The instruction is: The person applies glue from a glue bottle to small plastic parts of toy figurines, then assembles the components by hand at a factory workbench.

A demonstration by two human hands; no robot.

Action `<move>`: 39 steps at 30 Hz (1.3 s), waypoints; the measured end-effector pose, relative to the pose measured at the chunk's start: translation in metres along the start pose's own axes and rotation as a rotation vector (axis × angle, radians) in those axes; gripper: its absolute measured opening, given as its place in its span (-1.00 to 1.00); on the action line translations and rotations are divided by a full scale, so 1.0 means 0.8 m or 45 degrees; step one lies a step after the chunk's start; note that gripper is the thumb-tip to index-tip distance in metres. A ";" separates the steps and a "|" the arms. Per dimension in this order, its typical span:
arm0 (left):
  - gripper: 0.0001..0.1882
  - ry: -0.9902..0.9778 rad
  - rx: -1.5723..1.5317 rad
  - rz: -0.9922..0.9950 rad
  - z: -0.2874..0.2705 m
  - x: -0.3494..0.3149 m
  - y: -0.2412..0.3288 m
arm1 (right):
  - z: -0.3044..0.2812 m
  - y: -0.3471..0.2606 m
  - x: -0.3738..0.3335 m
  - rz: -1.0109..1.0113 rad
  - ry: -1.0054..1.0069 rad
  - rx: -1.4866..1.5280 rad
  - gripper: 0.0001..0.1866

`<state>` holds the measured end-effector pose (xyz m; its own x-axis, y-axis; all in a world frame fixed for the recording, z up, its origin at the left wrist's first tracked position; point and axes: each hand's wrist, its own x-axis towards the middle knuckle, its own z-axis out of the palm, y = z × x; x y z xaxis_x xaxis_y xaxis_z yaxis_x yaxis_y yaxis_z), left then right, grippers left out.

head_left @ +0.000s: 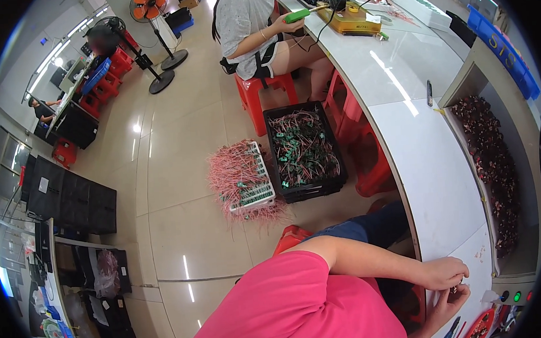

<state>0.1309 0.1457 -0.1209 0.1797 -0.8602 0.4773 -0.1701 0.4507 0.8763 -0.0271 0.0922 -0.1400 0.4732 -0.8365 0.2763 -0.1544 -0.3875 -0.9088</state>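
At the edge of the white table, my two hands meet close together. My left hand is closed, its fingertips pinching a small dark part from above. Below it, my right hand grips the same part between thumb and fingers. The part is too small and too covered to name its kind. Next to my right hand lie pliers with blue handles and a red tray of small pieces.
A grey box-like bay holds a long heap of small dark-red parts. Beside it sits a green button. A pen lies on the table. A co-worker sits farther along. Black crates and a white tray of wired parts stand on the floor.
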 end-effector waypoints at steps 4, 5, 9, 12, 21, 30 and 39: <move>-0.76 0.006 -0.029 -0.013 0.000 0.000 0.000 | 0.001 -0.001 0.002 0.009 -0.006 -0.013 -0.76; -0.76 0.011 -0.024 -0.012 -0.002 0.000 0.001 | 0.001 0.001 0.002 0.005 -0.011 -0.009 -0.76; -0.76 -0.021 -0.036 -0.019 -0.002 0.001 0.007 | 0.005 -0.015 -0.005 0.032 0.010 0.019 -0.76; -0.74 -0.088 -0.019 -0.021 0.000 0.005 0.005 | 0.003 -0.018 -0.006 0.050 0.033 0.033 -0.74; -0.64 -0.165 -0.108 -0.183 -0.019 0.046 -0.011 | 0.024 -0.038 0.037 0.085 0.250 0.042 -0.68; -0.60 -0.320 -0.408 -0.393 0.015 0.069 -0.003 | -0.014 -0.049 0.045 0.093 0.362 0.154 -0.70; -0.56 -0.406 -0.254 -0.276 0.036 0.076 -0.020 | -0.032 -0.027 0.037 -0.026 0.355 -0.051 -0.69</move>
<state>0.1168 0.0788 -0.1079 -0.1232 -0.9565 0.2645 0.0344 0.2622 0.9644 -0.0322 0.0656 -0.1042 0.2204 -0.9005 0.3749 -0.1842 -0.4158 -0.8906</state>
